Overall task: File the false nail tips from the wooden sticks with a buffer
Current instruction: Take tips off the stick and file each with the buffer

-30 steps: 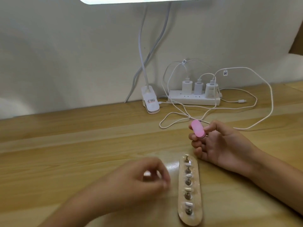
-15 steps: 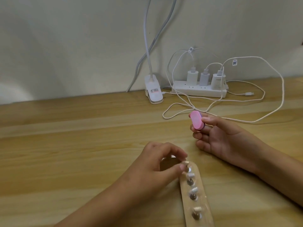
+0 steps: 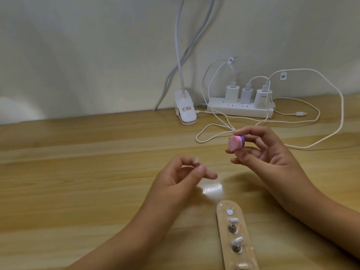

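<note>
Right hand (image 3: pixel 272 158) pinches the light foam buffer (image 3: pixel 236 144) by its sides; left hand (image 3: pixel 181 176) fingers curl, contents unclear. Nail tips (image 3: pixel 233 220) seem brittle: pinch their edges.

We see a plain pale wall (image 3: pixel 87 55) behind a light wooden counter (image 3: pixel 58 172). Beyond the right hand (image 3: pixel 272 158), a white power strip (image 3: pixel 239 111) lies against the wall, carrying three white chargers (image 3: pixel 246 95); white cables (image 3: pixel 342 114) loop over the wood. Beyond the left hand (image 3: pixel 179 178) stands a white lamp clip (image 3: pixel 186 113), its neck (image 3: pixel 178 55) rising out of view. A glare patch (image 3: pixel 212 190) shines just right of that hand.
</note>
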Action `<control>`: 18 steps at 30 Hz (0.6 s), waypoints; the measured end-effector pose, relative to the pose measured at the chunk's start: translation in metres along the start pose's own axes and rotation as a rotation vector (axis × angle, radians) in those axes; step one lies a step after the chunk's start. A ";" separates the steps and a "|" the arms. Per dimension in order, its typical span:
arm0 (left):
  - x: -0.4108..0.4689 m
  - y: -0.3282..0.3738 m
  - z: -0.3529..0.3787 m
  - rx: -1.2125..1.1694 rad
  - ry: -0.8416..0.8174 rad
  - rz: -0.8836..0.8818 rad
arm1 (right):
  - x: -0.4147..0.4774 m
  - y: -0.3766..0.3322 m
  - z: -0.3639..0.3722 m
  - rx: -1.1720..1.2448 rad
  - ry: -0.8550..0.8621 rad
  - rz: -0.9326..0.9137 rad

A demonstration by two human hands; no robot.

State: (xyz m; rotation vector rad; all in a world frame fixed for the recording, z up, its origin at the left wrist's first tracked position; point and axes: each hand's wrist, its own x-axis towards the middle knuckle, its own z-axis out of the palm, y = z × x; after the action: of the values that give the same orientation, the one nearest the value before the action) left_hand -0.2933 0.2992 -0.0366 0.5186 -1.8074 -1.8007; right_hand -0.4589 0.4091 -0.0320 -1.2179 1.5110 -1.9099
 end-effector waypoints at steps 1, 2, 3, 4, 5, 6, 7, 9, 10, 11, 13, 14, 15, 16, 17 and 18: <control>0.000 0.001 -0.002 -0.028 0.029 -0.003 | 0.001 0.000 -0.001 0.022 0.019 0.026; 0.000 0.001 -0.004 -0.043 0.045 -0.003 | 0.001 0.000 -0.002 0.038 0.039 0.050; 0.000 0.001 -0.004 -0.056 0.054 -0.002 | 0.001 0.000 -0.003 0.044 0.059 0.063; 0.001 0.000 -0.005 -0.056 0.057 0.008 | 0.002 0.000 -0.004 0.044 0.074 0.066; 0.001 -0.001 -0.006 -0.047 0.057 0.012 | 0.002 0.001 -0.003 0.041 0.082 0.066; 0.001 -0.002 -0.006 -0.027 0.047 0.019 | 0.002 0.001 -0.003 0.040 0.084 0.067; 0.000 -0.002 -0.006 -0.005 0.031 0.023 | 0.001 0.002 -0.001 0.043 0.080 0.066; 0.000 -0.002 -0.007 0.039 -0.009 0.032 | 0.000 0.002 0.001 0.052 0.056 0.070; 0.000 -0.003 -0.008 0.057 -0.026 0.036 | -0.001 0.002 0.002 0.054 0.039 0.077; 0.000 -0.003 -0.008 0.064 -0.035 0.038 | -0.001 0.001 0.003 0.054 0.023 0.085; 0.000 -0.002 -0.007 0.057 -0.046 0.033 | -0.003 -0.001 0.005 0.059 -0.012 0.086; 0.000 -0.002 -0.007 0.052 -0.054 0.034 | -0.004 -0.002 0.006 0.065 -0.032 0.081; 0.000 -0.002 -0.007 0.054 -0.063 0.036 | -0.005 -0.003 0.007 0.068 -0.054 0.071; 0.000 -0.002 -0.007 0.063 -0.073 0.041 | -0.007 -0.004 0.008 0.061 -0.077 0.053; 0.000 -0.002 -0.007 0.074 -0.086 0.046 | -0.008 -0.005 0.010 0.048 -0.103 0.029; 0.000 -0.002 -0.007 0.089 -0.098 0.052 | -0.010 -0.005 0.012 0.034 -0.130 0.001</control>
State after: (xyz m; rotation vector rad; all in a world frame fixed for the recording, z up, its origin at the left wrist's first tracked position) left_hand -0.2890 0.2936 -0.0393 0.4199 -1.9560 -1.7449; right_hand -0.4430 0.4118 -0.0304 -1.2993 1.4059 -1.8115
